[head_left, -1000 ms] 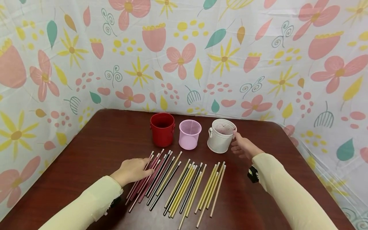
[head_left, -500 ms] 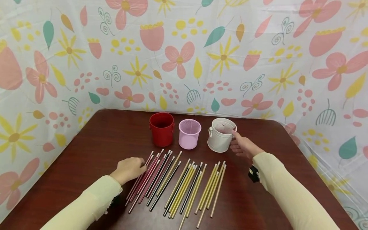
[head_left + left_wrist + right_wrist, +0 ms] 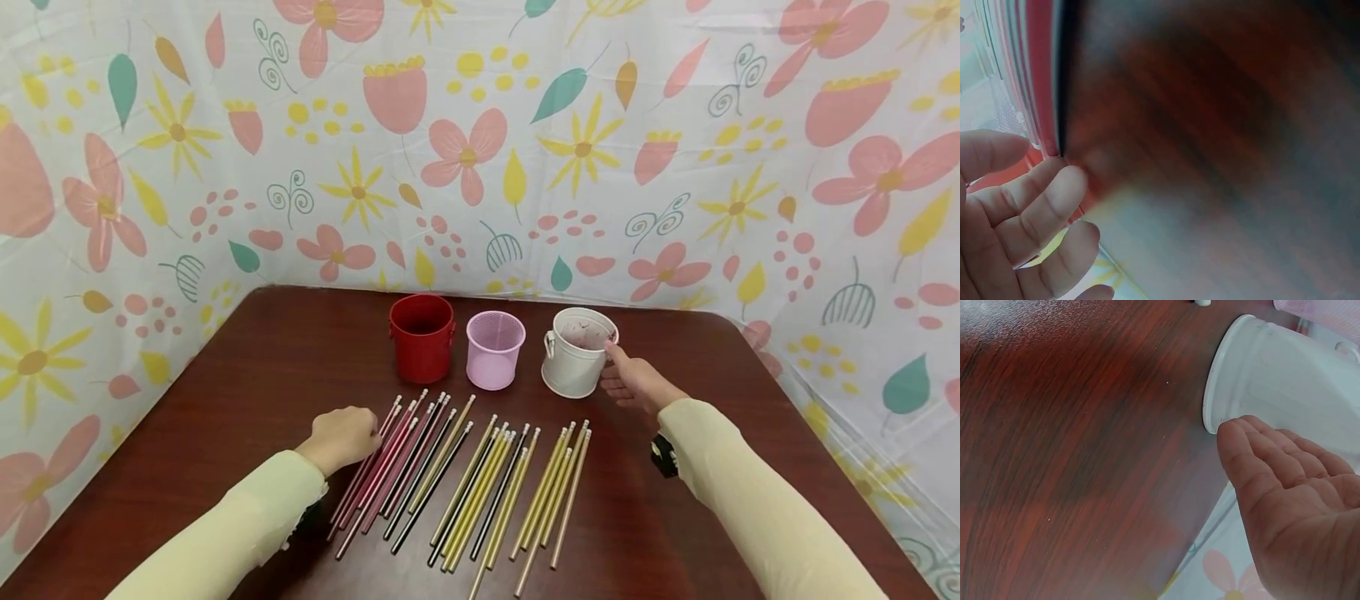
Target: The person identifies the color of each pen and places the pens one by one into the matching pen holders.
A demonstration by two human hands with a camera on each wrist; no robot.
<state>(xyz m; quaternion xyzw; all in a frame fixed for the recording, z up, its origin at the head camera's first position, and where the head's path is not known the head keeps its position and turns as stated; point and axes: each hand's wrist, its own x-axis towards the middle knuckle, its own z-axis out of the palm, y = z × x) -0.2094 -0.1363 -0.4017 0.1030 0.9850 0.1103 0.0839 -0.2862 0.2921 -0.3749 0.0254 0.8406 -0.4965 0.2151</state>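
Observation:
My left hand is at the left edge of a row of pencils, beside the dark pink pencils. In the left wrist view its fingers are loosely bent with nothing between them, and blurred pink pencils show behind the fingertips. Black pencils and yellow pencils fan out to the right, white erasers pointing away from me. My right hand is at the right side of a white bucket, thumb up by the rim. Its fingers lie nearly straight along the bucket wall in the right wrist view.
A red bucket and a lilac mesh cup stand upright left of the white bucket, behind the pencils. The dark wooden table meets a flower-printed cloth at its back edge.
My left hand has drawn back left from over the pink pencils to their edge, its fingers curling in. The right hand stays at the white bucket.

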